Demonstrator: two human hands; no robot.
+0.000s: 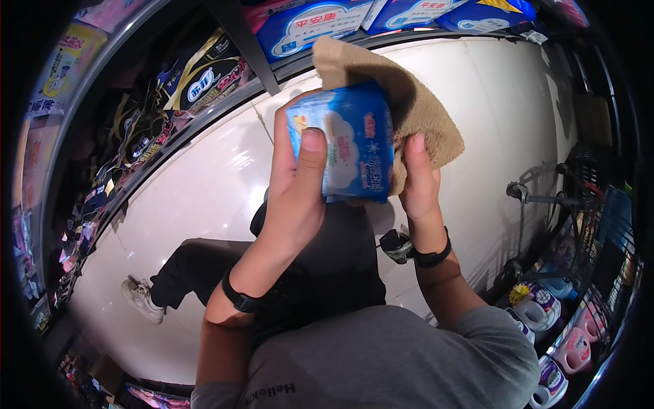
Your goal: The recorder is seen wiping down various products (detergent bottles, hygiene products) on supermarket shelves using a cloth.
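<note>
My left hand (301, 163) grips a blue plastic-wrapped package (352, 143) from its left side, the thumb lying across the printed front. A tan cloth (429, 112) is in my right hand (421, 174), its thumb pressed on the fabric beside the package's right side. The cloth spreads behind and above the package. Both are held up over my lap, and the fingers behind them are mostly hidden.
Shelves of black packages (199, 87) curve along the left, with large blue packages (317, 25) at the top. A wire shopping cart (577, 204) stands at the right. Below it are several detergent bottles (536, 307). Pale floor tiles (204, 179) lie around my legs.
</note>
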